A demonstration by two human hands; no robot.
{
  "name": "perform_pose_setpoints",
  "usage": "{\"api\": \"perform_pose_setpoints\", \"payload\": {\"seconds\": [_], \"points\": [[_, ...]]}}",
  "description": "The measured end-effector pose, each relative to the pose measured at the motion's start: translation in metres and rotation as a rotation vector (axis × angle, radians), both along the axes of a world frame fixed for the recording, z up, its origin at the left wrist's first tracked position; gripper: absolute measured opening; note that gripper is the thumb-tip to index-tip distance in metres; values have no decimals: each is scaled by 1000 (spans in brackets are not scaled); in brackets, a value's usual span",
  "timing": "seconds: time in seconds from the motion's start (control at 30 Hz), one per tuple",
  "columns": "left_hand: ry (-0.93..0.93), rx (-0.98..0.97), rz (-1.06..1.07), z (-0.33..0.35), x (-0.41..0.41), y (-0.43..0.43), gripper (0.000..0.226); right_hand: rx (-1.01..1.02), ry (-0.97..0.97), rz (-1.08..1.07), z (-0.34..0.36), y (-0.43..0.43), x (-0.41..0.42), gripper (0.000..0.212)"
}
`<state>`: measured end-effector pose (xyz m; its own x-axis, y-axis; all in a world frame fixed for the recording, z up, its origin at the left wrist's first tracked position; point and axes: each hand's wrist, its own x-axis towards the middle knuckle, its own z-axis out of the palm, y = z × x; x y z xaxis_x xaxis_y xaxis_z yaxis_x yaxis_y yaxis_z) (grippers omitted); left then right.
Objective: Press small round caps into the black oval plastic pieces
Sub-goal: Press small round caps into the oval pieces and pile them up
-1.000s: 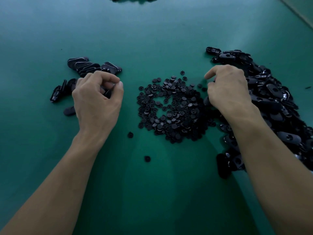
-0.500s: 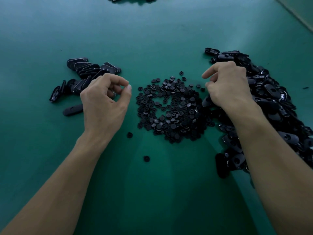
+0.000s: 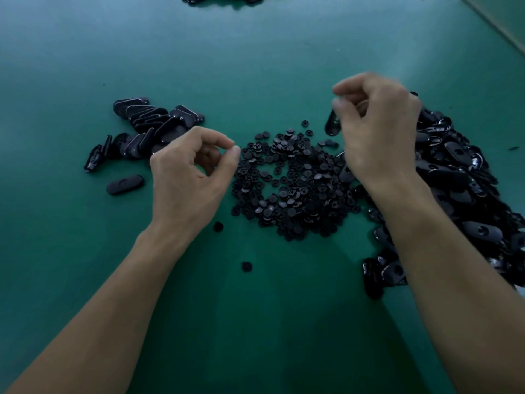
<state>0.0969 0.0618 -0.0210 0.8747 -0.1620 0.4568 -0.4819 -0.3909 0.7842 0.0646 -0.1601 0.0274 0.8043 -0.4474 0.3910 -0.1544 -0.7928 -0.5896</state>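
Beside cap pile (image 3: 292,189) | right hand (image 3: 380,132) pinches oval piece (image 3: 331,126) | left hand (image 3: 184,177) curled

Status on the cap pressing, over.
Left hand pinched at cap pile edge, contents unclear. Right hand holds oval piece raised, blurred. No obstruction seen.

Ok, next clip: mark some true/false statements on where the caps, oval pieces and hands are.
1. The pile of round caps lies between the left hand and the right hand. True.
2. The largest heap of oval pieces is on the person's left. False: the large heap is on the right; a smaller stack is on the left.
3. A single oval piece lies flat, apart, left of the left hand. True.
4. The right hand is pressed flat into the caps. False: it is raised, fingers curled, apparently holding an oval piece.
5. The surface is red. False: the table is green.
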Motion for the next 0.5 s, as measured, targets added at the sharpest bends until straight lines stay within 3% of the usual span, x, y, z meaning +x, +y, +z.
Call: {"api": "perform_pose_setpoints", "payload": {"seconds": [0.27, 0.5], "points": [[299, -216, -210, 11, -9, -5, 14, 297, -53, 364, 2, 55, -8, 9], [590, -477, -383, 14, -9, -6, 25, 497, -9, 481, -4, 67, -12, 6]]}}
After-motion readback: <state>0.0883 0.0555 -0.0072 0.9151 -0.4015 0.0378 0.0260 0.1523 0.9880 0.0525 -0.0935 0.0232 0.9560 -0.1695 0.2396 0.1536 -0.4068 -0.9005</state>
